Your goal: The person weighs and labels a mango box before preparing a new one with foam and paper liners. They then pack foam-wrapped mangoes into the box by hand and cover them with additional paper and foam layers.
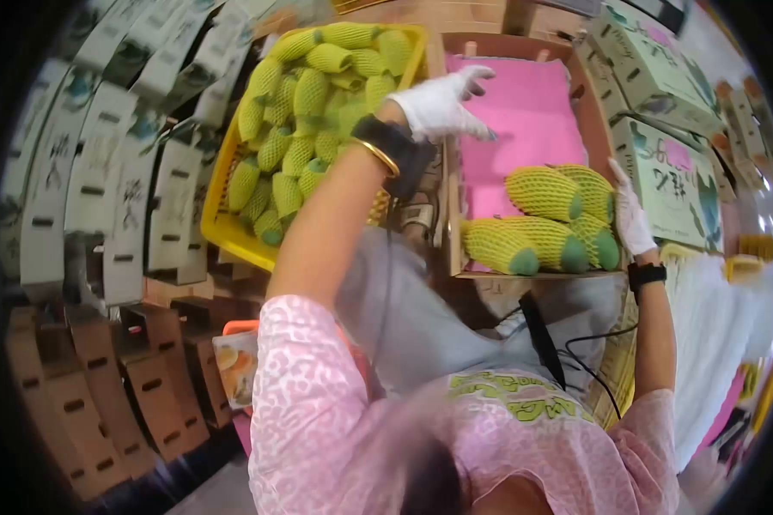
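Observation:
My left hand (442,105), in a white glove, is held over the left part of an open carton (456,215) with its fingers spread and nothing in them. Pink sheet (524,112) lines this carton. Several green fruits in yellow foam nets (543,193) lie in its near end, green tips showing. My right hand (632,210), also gloved in white, lies along the carton's right wall with fingers stretched out. To the left, a yellow crate (217,210) is filled with more netted fruits (309,94).
White printed boxes (666,176) are stacked on the right, close to my right hand. White cartons (90,172) stand in rows on the left, with brown cartons (82,395) nearer. A white cloth (704,300) lies beside my right arm.

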The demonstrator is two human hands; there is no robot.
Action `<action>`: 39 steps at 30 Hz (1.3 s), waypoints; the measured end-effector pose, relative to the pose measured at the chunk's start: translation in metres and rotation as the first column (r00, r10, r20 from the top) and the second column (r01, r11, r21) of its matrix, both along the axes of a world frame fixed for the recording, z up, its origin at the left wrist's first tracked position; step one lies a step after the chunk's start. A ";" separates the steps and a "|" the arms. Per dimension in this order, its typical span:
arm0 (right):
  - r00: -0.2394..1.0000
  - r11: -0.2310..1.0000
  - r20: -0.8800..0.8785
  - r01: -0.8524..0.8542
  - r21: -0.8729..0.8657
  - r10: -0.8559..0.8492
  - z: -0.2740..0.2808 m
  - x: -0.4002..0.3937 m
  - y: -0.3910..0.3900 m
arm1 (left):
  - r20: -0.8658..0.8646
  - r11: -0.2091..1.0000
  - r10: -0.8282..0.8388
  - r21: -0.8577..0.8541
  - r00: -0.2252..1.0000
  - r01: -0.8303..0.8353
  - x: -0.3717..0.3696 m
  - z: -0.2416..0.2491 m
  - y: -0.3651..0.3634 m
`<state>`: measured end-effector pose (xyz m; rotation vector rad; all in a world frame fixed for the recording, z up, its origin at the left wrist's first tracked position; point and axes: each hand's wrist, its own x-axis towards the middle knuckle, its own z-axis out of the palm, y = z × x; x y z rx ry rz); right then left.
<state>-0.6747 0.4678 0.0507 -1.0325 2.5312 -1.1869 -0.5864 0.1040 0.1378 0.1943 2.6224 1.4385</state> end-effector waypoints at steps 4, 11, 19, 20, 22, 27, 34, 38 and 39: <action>1.000 1.000 0.016 0.005 0.015 -0.005 -0.001 -0.003 0.004 | 0.299 0.760 0.296 -0.649 0.907 -0.034 0.079 -0.033 -0.123; 0.999 0.997 0.043 0.018 0.071 -0.021 0.001 0.001 0.004 | 0.758 0.760 0.264 -0.544 0.596 0.355 0.167 -0.165 -0.126; 0.999 0.993 0.039 0.033 0.115 -0.037 0.007 0.003 0.001 | 0.676 0.914 0.406 -0.281 0.615 -0.294 0.156 -0.273 -0.132; 0.999 0.993 0.033 0.032 0.114 -0.036 0.008 0.003 0.001 | 0.704 0.932 0.356 -0.216 0.615 -0.292 0.156 -0.308 -0.145; 0.999 0.993 0.021 0.033 0.116 -0.036 0.009 0.004 0.000 | 0.606 0.896 0.300 -0.444 0.737 0.000 0.163 -0.416 -0.201; 1.000 0.993 -0.015 0.020 0.118 -0.018 0.010 0.004 0.000 | 0.646 0.707 0.435 0.186 0.627 -0.683 0.173 -0.187 -0.169; 0.858 0.856 -0.514 0.256 0.450 0.014 0.042 0.007 -0.020 | 0.400 0.218 0.313 0.852 0.861 -0.475 0.170 -0.036 -0.107; 0.996 0.986 0.055 -0.055 -0.160 0.065 0.120 0.059 -0.115 | 0.263 0.219 0.402 0.902 0.877 -0.371 0.138 0.016 -0.030; 0.986 0.990 0.110 -0.115 -0.081 0.124 0.144 0.080 -0.138 | 0.273 0.270 0.398 0.878 0.876 -0.396 0.134 0.031 -0.011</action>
